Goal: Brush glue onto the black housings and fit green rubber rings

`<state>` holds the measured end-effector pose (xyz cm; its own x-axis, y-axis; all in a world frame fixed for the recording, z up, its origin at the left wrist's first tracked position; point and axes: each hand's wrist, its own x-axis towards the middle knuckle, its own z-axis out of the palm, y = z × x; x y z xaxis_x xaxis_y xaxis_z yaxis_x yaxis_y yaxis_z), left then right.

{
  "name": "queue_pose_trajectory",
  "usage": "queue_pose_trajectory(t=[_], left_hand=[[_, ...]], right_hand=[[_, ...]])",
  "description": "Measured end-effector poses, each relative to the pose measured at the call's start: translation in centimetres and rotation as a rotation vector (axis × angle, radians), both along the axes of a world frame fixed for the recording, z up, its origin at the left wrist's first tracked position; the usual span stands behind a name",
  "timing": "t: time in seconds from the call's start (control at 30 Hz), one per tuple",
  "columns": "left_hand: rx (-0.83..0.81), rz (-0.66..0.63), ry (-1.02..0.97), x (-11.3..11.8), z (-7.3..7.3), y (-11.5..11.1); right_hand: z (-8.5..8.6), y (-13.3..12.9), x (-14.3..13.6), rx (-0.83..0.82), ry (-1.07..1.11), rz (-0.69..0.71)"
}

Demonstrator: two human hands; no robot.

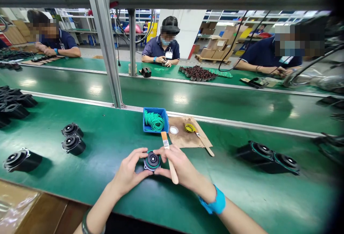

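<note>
Between both hands is a black round motor-like part (153, 160) with a green rubber ring around its top. My left hand (130, 171) grips its left side, fingertips at the upper edge and thumb at the lower edge. My right hand (180, 163) touches its right side and also holds a paintbrush (172, 167) with a pale wooden handle, bristle end pointing away from me. Just beyond, a blue bin (156, 131) contains many green rubber rings (154, 121). To its right lies a stained cardboard sheet (178, 141) bearing a yellow round container (189, 128), a second brush (205, 144) and a white ring (173, 130).
More black parts stand on the green table (104, 137): two small ones (73, 144) and one larger (23, 160) at left, a pair with green rings (268, 157) at right. A metal post (104, 44) rises at the far edge. Co-workers (161, 49) sit across.
</note>
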<state>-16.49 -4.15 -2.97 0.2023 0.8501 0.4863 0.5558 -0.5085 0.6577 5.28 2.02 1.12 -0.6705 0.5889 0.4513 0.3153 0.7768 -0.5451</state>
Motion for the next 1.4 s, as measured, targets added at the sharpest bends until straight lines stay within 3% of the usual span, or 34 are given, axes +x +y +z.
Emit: queue_pose_trajectory(t=[0.27, 0.5, 0.63, 0.77, 0.93, 1.03, 1.2, 1.3, 1.4], left_hand=[[0.040, -0.032, 0.071, -0.4, 0.3, 0.3], [-0.073, -0.099, 0.106, -0.4, 2.0, 1.0], [-0.042, -0.109, 0.144, -0.7, 2.1, 1.5], [0.085, -0.072, 0.189, -0.9, 1.1, 1.3], [0.299, 0.071, 0.260, 0.3, -0.8, -0.1], [0.421, 0.134, 0.279, 1.5, -1.3, -0.9], [0.535, 0.133, 0.298, 2.6, -1.2, -1.5], [0.543, 0.143, 0.264, 2.5, -1.2, -1.5], [0.360, 0.180, 0.112, 2.0, -1.1, -1.3]], right_hand=[[-3.0, -0.9, 0.0, 0.209, 0.170, -0.052], [-1.3, -0.4, -0.2, 0.001, 0.072, -0.049], [-1.1, -0.2, -0.3, -0.016, 0.067, -0.044], [-1.9, -0.6, 0.1, 0.153, 0.114, -0.049], [-2.9, -1.7, 0.1, 0.444, 0.160, -0.076], [-3.2, -2.4, -0.1, 0.512, 0.178, -0.085], [-3.7, -3.3, -0.1, 0.597, 0.157, -0.035], [-3.6, -3.4, -0.2, 0.526, 0.193, 0.003], [-2.9, -3.3, -0.1, 0.208, 0.371, -0.012]])
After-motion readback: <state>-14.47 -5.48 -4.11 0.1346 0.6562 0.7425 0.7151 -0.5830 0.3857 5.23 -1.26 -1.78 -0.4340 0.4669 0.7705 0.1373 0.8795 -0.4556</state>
